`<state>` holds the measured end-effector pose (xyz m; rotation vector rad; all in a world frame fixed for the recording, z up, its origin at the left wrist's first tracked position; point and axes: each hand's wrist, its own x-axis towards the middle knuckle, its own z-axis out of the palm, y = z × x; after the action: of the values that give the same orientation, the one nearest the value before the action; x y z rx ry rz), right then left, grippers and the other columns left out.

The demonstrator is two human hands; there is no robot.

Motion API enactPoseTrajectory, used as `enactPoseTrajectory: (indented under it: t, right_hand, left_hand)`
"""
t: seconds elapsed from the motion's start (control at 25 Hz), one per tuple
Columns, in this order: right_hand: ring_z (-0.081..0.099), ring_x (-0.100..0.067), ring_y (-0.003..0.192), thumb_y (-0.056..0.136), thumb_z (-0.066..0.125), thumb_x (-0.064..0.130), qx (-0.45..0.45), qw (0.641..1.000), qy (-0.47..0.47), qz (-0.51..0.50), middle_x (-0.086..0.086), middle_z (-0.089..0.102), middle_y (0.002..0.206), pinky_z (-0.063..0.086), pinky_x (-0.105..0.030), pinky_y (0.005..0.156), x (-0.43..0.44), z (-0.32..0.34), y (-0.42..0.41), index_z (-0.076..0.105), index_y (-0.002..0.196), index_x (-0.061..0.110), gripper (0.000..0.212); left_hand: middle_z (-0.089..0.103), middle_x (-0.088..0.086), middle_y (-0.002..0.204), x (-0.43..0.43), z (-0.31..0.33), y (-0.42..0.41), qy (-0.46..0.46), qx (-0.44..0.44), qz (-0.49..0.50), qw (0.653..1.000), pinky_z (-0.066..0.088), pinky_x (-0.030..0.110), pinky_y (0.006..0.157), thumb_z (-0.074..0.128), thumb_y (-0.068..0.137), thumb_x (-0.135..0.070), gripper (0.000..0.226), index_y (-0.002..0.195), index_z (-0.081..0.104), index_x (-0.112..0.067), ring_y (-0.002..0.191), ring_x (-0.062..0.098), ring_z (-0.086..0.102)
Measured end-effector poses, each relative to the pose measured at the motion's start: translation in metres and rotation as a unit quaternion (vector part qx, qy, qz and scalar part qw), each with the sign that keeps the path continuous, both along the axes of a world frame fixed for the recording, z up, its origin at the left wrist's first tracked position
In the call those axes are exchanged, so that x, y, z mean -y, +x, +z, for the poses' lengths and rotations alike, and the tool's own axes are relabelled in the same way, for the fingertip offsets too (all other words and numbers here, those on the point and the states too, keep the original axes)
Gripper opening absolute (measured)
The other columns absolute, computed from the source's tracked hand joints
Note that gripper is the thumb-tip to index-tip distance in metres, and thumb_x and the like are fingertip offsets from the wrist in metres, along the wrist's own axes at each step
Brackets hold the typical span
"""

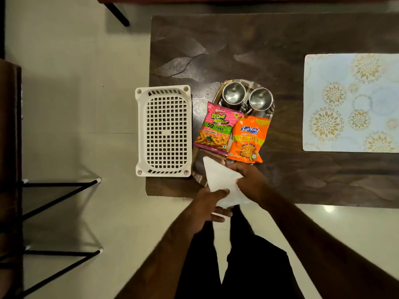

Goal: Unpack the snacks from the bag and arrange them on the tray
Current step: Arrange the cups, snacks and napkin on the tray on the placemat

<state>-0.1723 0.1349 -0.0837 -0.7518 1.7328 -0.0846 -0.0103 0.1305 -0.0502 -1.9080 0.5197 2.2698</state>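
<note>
L hand (207, 207): gripping near corner of white bag (220, 180); thumb on top, fingers under
R hand (251, 180): pinching bag's rt edge; hands sitting close together, both clamping bag
Bag: being held flat over steel tray (198, 169), near end
Snacks: Bingo Tedhe Medhe pkt (214, 129) & Kurkure pkt (248, 139) lying side by side on tray, just beyond hands
Steel cups (234, 93): 2 standing beyond pkts
Basket (165, 130): sitting left of L hand

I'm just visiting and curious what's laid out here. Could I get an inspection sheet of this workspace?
Surface: dark brown wooden table.
Job's things: pink snack packet and orange snack packet side by side on oval steel tray; white folded sheet, perhaps the bag.
Clutter: two steel cups on tray; white plastic lattice basket; pale blue flowered placemat.
Hands: left hand and right hand hold the sheet.
Cables: nothing seen.
Surroundings: cream floor; black metal legs.
</note>
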Motion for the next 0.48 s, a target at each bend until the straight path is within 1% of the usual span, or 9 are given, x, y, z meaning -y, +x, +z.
enactPoseTrajectory:
  t: [0.04,0.08,0.16,0.28,0.36,0.44,0.48]
  right_hand:
    - [0.063,-0.024,0.126,0.089,0.050,-0.001,-0.006,1.000,-0.005,0.030,0.008,0.067,0.127,0.053,-0.036,0.099,0.004,-0.004,-0.003,0.070,0.132,0.031,0.056]
    - [0.063,-0.024,0.124,0.088,0.050,0.001,-0.013,0.998,-0.021,0.057,0.008,0.067,0.125,0.054,-0.037,0.098,0.009,-0.007,-0.004,0.070,0.130,0.031,0.055]
    - [0.064,-0.026,0.122,0.089,0.053,0.002,-0.033,0.991,-0.074,0.109,0.002,0.069,0.130,0.055,-0.038,0.099,0.017,-0.016,0.000,0.069,0.130,0.028,0.051]
    - [0.065,-0.029,0.122,0.093,0.056,0.005,-0.093,0.969,-0.150,0.172,-0.003,0.068,0.137,0.056,-0.039,0.096,0.023,-0.026,0.013,0.065,0.135,0.025,0.047]
    - [0.066,-0.031,0.120,0.094,0.058,0.006,-0.129,0.950,-0.180,0.219,-0.002,0.067,0.138,0.056,-0.038,0.091,0.019,-0.028,0.019,0.066,0.134,0.024,0.045]
    - [0.069,-0.033,0.115,0.090,0.060,0.003,-0.159,0.928,-0.217,0.260,-0.005,0.070,0.132,0.056,-0.036,0.086,0.015,-0.024,0.019,0.071,0.129,0.019,0.044]
    - [0.070,-0.034,0.111,0.087,0.061,0.002,-0.169,0.918,-0.238,0.269,-0.006,0.073,0.125,0.055,-0.036,0.083,0.013,-0.021,0.018,0.074,0.123,0.016,0.041]
  left_hand:
    - [0.073,0.020,0.114,-0.008,-0.006,-0.004,0.008,0.010,0.047,0.999,0.058,0.040,0.074,0.057,0.098,-0.032,0.036,0.130,0.055,-0.016,0.095,0.040,0.074]
    - [0.073,0.020,0.113,-0.013,-0.013,-0.008,0.003,0.019,0.079,0.997,0.058,0.038,0.070,0.053,0.100,-0.030,0.034,0.131,0.054,-0.017,0.093,0.038,0.075]
    - [0.075,0.019,0.109,-0.020,-0.026,-0.012,-0.027,0.038,0.104,0.993,0.059,0.033,0.061,0.047,0.102,-0.029,0.032,0.132,0.053,-0.018,0.080,0.031,0.075]
    - [0.076,0.016,0.103,-0.020,-0.042,-0.016,-0.071,0.100,0.106,0.987,0.057,0.030,0.052,0.047,0.102,-0.029,0.033,0.134,0.050,-0.021,0.069,0.028,0.074]
    - [0.076,0.013,0.098,-0.019,-0.050,-0.017,-0.085,0.123,0.103,0.983,0.060,0.034,0.052,0.049,0.101,-0.028,0.030,0.131,0.048,-0.023,0.067,0.031,0.076]
    - [0.076,0.012,0.090,-0.018,-0.056,-0.019,-0.095,0.149,0.092,0.980,0.061,0.039,0.052,0.051,0.100,-0.030,0.027,0.125,0.046,-0.022,0.063,0.031,0.076]
    - [0.075,0.011,0.088,-0.018,-0.057,-0.020,-0.098,0.166,0.079,0.978,0.061,0.037,0.049,0.052,0.099,-0.034,0.028,0.123,0.046,-0.021,0.060,0.028,0.075]
